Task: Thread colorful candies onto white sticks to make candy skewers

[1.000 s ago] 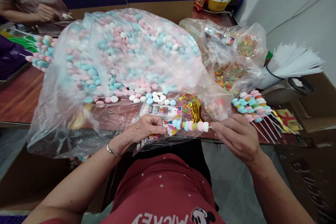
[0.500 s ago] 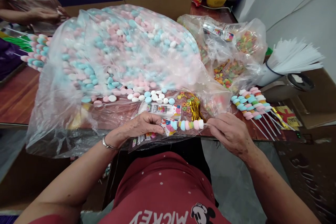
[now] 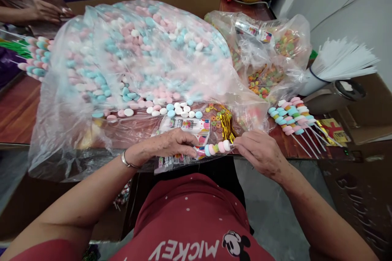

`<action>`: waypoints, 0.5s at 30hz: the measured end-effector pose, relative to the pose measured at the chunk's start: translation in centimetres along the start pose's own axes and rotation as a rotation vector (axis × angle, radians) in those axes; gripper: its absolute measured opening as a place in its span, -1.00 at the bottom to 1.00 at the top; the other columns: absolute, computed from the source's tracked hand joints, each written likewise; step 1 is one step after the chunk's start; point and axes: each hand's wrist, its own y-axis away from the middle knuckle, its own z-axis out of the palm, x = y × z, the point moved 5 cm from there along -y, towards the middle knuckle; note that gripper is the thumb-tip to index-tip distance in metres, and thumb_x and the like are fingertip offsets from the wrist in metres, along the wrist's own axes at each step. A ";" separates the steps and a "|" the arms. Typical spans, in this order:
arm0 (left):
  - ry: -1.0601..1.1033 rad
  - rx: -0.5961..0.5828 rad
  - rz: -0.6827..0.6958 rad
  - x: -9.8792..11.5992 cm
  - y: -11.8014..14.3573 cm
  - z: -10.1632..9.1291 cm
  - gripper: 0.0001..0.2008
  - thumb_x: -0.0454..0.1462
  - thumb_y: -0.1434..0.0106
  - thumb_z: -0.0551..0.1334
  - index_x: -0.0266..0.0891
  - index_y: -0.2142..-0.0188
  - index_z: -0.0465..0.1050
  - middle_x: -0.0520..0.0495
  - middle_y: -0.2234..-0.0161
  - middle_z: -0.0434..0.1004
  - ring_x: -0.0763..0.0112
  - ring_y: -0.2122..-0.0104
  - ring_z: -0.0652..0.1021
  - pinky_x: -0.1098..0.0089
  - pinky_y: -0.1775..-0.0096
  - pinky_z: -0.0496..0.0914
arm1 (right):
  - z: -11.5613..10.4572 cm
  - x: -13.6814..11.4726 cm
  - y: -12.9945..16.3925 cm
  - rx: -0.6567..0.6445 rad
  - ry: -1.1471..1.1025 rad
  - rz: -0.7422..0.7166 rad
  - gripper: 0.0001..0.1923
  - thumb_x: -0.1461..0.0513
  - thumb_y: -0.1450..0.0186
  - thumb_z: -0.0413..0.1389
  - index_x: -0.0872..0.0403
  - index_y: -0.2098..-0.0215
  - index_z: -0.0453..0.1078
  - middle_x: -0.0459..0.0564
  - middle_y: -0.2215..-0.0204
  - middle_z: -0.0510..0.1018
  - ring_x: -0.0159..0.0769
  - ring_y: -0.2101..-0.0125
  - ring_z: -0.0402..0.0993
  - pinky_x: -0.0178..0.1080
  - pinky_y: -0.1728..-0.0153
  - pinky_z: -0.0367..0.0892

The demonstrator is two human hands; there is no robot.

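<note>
**Candy skewer held at the desk edge, one end hidden in a printed sleeve**

At far left, a co-worker's hand (image 3: 45,10) is cut off by the frame edge; what it holds cannot be made out. Finished skewers (image 3: 33,59) beside it are half hidden behind the big clear bag of candies (image 3: 143,53), whose glossy, crumpled film blurs the round pink, blue and white pieces inside. The left hand (image 3: 170,147) is closed, fingertips pinched on a flat printed wrapper (image 3: 183,138) lying on the wooden desk (image 3: 18,110). The candy skewer (image 3: 216,148), a row of soft pastel discs, is held level between the two hands at the desk's near edge; its left end is covered by the wrapper and fingers. The right hand (image 3: 260,153) is closed on the stick end, which is hidden by the fingers. Further right, a smaller bag of ring candies (image 3: 269,73), a row of completed skewers (image 3: 292,116) and a bundle of thin white sticks (image 3: 339,63) are seen.
</note>
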 end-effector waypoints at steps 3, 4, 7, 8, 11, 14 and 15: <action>-0.113 -0.049 0.074 1.4 -0.4 -0.3 -0.80 -0.14 -0.24 0.26 -0.19 0.29 0.60 0.04 0.51 0.48 0.49 0.52 0.39 0.54 0.47 0.24 | 0.6 -0.2 0.1 0.032 -0.019 0.043 -0.73 0.28 -0.42 -0.08 0.06 0.35 0.41 -0.06 0.49 0.52 -0.35 0.44 0.38 -0.28 0.34 0.24; -0.159 -0.057 0.087 1.8 -0.4 -0.5 -0.80 -0.14 -0.26 0.25 -0.18 0.28 0.60 0.03 0.50 0.49 0.49 0.53 0.39 0.53 0.47 0.23 | 0.8 -0.2 0.2 0.045 -0.030 0.064 -0.73 0.28 -0.42 -0.09 0.06 0.36 0.40 -0.06 0.49 0.53 -0.35 0.44 0.39 -0.28 0.34 0.24; -0.312 -0.069 0.091 2.9 -0.5 -1.3 -0.83 -0.17 -0.28 0.24 -0.15 0.24 0.58 0.00 0.48 0.51 0.46 0.52 0.43 0.51 0.45 0.25 | 1.6 -0.5 0.9 0.082 -0.112 0.175 -0.72 0.27 -0.42 -0.09 0.05 0.36 0.41 -0.06 0.46 0.57 -0.35 0.44 0.42 -0.28 0.34 0.27; -0.366 -0.061 0.095 3.2 -0.6 -1.6 -0.84 -0.18 -0.28 0.24 -0.15 0.21 0.57 -0.02 0.45 0.53 0.43 0.48 0.46 0.50 0.41 0.27 | 1.9 -0.6 1.2 0.096 -0.158 0.238 -0.73 0.26 -0.42 -0.08 0.05 0.36 0.42 -0.06 0.46 0.57 -0.35 0.44 0.43 -0.29 0.34 0.28; -0.542 0.070 0.166 5.0 -0.9 -2.2 -0.77 -0.25 -0.25 0.27 -0.20 0.09 0.51 -0.12 0.33 0.58 0.30 0.32 0.53 0.40 0.25 0.35 | 3.0 -0.7 2.1 0.145 -0.344 0.484 -0.74 0.21 -0.40 -0.04 0.06 0.36 0.43 -0.09 0.49 0.55 -0.36 0.47 0.43 -0.33 0.41 0.29; -0.767 0.271 0.296 8.0 -0.5 -1.6 -0.70 -0.33 -0.27 0.23 -0.28 -0.01 0.43 -0.22 0.21 0.59 0.16 0.13 0.53 0.19 0.03 0.35 | 4.4 -0.8 2.7 0.204 -0.578 0.701 -0.73 0.15 -0.37 -0.02 0.07 0.38 0.43 -0.14 0.60 0.44 -0.41 0.58 0.33 -0.36 0.56 0.22; -0.836 0.333 0.354 9.1 0.1 -1.0 -0.71 -0.34 -0.29 0.20 -0.28 -0.02 0.41 -0.24 0.13 0.58 0.12 0.04 0.50 0.12 -0.04 0.32 | 4.8 -0.8 2.8 0.231 -0.650 0.757 -0.72 0.12 -0.36 -0.01 0.08 0.38 0.44 -0.16 0.64 0.38 -0.42 0.61 0.28 -0.37 0.59 0.20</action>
